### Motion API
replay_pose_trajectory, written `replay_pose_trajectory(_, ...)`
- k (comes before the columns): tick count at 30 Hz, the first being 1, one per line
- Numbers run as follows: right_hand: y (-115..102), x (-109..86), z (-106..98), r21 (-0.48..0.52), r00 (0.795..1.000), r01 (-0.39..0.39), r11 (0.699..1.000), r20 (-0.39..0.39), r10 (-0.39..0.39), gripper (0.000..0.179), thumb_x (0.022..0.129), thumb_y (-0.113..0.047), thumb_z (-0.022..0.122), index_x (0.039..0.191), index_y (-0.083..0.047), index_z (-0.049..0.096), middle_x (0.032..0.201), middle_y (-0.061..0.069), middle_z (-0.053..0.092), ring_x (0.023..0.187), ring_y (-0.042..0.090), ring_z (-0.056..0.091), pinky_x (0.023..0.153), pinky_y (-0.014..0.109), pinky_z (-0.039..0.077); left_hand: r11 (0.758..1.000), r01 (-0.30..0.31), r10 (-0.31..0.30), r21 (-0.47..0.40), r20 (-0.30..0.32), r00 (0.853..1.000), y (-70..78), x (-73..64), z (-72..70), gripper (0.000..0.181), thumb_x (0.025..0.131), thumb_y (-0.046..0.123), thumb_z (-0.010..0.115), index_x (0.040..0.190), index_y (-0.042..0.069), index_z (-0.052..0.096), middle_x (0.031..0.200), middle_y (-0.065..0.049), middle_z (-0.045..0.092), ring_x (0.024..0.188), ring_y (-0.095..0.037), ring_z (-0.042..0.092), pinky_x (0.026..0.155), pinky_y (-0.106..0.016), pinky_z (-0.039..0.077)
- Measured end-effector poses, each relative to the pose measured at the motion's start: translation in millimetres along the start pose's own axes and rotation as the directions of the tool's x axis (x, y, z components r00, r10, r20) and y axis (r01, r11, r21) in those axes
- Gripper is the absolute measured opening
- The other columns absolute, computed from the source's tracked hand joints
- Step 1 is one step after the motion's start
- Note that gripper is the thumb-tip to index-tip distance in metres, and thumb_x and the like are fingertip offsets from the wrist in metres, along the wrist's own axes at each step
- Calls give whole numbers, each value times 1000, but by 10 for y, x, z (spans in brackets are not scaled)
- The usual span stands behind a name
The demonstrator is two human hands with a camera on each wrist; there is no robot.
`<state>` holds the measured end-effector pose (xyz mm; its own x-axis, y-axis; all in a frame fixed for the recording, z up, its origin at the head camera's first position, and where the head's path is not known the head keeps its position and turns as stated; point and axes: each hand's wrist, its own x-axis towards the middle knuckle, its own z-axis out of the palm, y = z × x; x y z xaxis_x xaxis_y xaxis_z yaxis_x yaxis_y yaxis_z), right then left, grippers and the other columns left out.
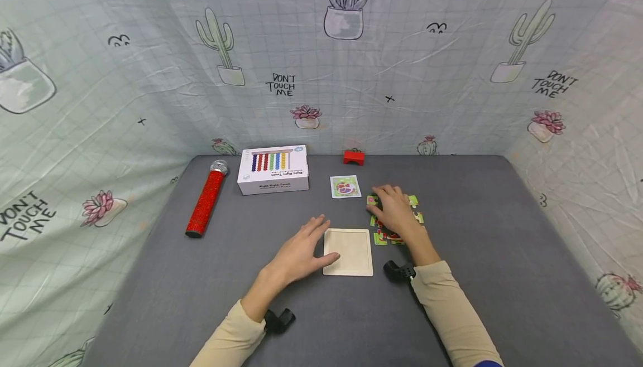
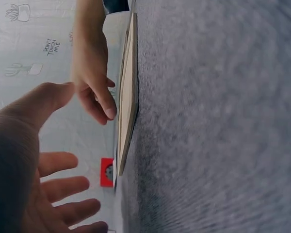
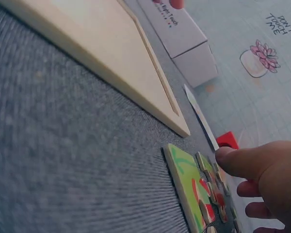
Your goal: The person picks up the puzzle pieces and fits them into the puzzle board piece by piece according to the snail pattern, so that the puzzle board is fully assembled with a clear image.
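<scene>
A square, pale wooden puzzle tray (image 1: 351,255) lies flat on the table with no pieces inside its raised rim. My left hand (image 1: 301,251) hovers at the tray's left edge, fingers spread and thumb over the border, holding nothing. To the right of the tray lie several loose jigsaw pieces (image 1: 380,238), green with red and other colours. My right hand (image 1: 397,211) is over these pieces with fingers bent loosely downward and covers part of them. In the right wrist view a green and red piece (image 3: 182,170) lies near the tray's corner; no piece shows between thumb and fingers.
A picture card (image 1: 345,187) lies behind the tray, with a small red block (image 1: 354,158) farther back. At the back left stands a white box (image 1: 273,170) with printed coloured bars. Left of it lies a red glittery microphone (image 1: 206,202). A patterned cloth (image 1: 341,77) hangs behind the table.
</scene>
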<state>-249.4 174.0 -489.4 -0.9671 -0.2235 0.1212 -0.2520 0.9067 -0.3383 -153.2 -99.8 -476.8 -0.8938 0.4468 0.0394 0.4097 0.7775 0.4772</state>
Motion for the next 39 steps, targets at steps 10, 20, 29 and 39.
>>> replay_pose_trajectory(10,38,-7,34,-11,999,-49,999,2,49,55,95,-39,67,138,-5,59,129,19,54,117,37,45,97,56,40,1000,-18,20,-21,92,996,-46,-8,77,91,83,55,74,154,9,40,163,-10,33,153,-31,29,123,-48,30)
replay_pose_trajectory(20,25,-8,49,-21,996,-80,997,34,81,49,98,-39,64,136,-9,61,130,19,50,118,38,40,94,56,36,999,-54,53,5,134,990,-87,-15,85,97,78,54,80,151,2,43,161,-14,35,153,-33,27,124,-47,27)
replay_pose_trajectory(29,36,12,59,28,997,-80,996,2,80,49,95,-36,68,132,-5,62,129,20,52,119,39,42,93,54,38,998,-48,42,37,141,989,-67,-7,108,96,79,58,77,151,4,43,162,-13,35,154,-31,26,125,-46,26)
replay_pose_trajectory(39,0,27,44,102,995,-84,991,-43,89,45,91,-30,75,126,-3,64,121,19,61,115,38,50,95,54,41,997,-46,39,56,125,991,-61,2,158,98,82,60,74,152,2,40,163,-15,32,154,-31,26,125,-47,25)
